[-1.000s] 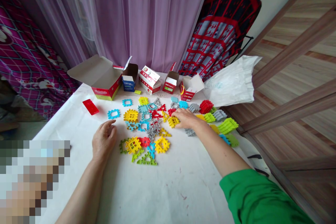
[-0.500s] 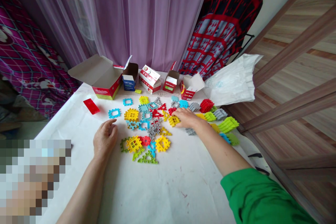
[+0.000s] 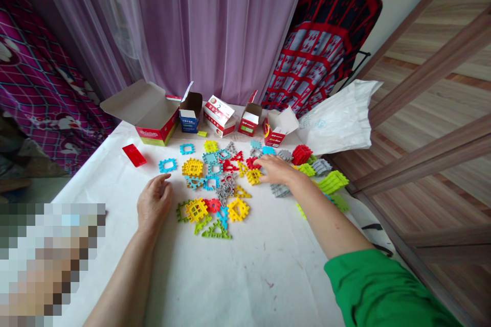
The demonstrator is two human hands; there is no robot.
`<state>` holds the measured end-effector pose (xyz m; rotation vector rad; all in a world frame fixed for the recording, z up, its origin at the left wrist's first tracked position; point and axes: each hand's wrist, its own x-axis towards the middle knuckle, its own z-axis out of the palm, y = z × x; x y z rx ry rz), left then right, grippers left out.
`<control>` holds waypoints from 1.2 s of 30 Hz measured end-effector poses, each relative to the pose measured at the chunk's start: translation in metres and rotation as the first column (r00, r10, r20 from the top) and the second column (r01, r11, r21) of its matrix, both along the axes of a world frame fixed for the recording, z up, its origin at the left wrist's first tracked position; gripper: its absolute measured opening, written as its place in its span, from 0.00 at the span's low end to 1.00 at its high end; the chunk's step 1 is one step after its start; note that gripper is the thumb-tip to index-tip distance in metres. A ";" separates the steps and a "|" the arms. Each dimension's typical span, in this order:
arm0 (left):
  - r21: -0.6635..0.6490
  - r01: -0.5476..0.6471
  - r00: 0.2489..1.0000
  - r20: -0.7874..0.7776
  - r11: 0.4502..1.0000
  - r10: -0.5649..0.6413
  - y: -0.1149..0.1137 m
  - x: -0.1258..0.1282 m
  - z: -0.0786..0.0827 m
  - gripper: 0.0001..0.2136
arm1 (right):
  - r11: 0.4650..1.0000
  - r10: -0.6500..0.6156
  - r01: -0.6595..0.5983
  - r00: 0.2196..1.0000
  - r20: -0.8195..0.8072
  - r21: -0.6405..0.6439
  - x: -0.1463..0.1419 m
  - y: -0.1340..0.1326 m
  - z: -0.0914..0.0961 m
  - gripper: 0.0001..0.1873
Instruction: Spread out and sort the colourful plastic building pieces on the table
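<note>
Several flat plastic building tiles in yellow, blue, red, grey and green lie scattered on a white table (image 3: 238, 276). My right hand (image 3: 276, 169) lies palm down over tiles at the right of the spread, fingers stretched out toward a red tile (image 3: 251, 162), just above a small yellow square tile (image 3: 253, 177). My left hand (image 3: 154, 201) rests on the table left of the pile, fingers loosely curled, holding nothing, close to a green tile (image 3: 180, 210) and a yellow waffle tile (image 3: 196, 209).
Open cardboard boxes stand along the table's far edge: a large red one (image 3: 153, 117), a blue one (image 3: 189, 112) and small red ones (image 3: 249, 118). A flat red piece (image 3: 134, 155) lies left. A white bag (image 3: 339, 120) sits at the right edge, purple curtains behind.
My right hand has lifted slightly off the small yellow tile and shifted a little toward the far side. My left hand has stayed put.
</note>
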<state>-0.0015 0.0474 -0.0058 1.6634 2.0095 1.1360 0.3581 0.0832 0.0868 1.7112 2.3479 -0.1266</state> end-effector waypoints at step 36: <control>0.046 0.046 0.997 0.064 0.998 -0.049 0.002 -0.005 -0.014 0.16 | 0.963 0.166 -0.071 0.918 -0.360 0.261 -0.179 0.033 -0.049 0.14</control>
